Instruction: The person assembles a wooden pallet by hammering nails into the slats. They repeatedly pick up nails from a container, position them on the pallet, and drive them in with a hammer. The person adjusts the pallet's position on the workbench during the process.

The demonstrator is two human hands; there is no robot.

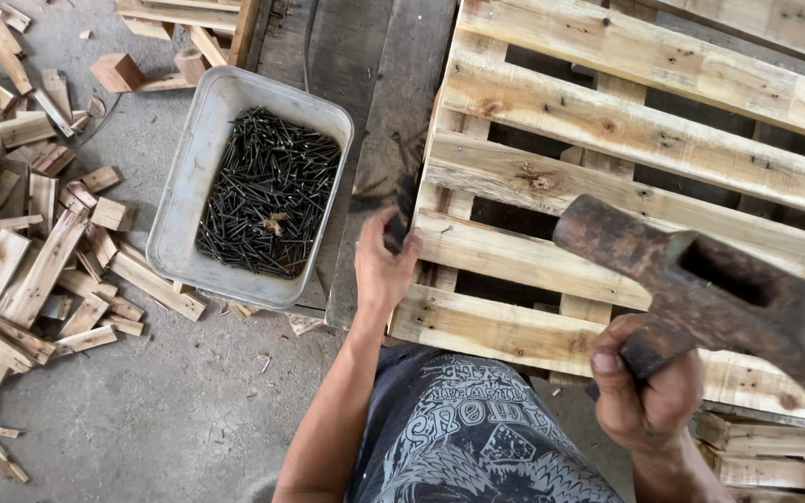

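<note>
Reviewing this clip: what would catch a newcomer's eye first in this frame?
The rusty hammer looms largest, raised close to the camera at right in the right hand, above the wooden pallet. The left hand grips a bunch of dark nails at the pallet's left edge. Further left, a grey tub of nails sits beside scattered wood offcuts.

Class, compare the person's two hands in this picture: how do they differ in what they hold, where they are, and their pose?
The left hand pinches a small bunch of dark nails at the edge of the wooden pallet; the right hand grips a rusty hammer. The left hand rests against the pallet's edge, near the grey tub of nails; the right hand is raised close to the camera. Both are bare and closed around something.
</note>
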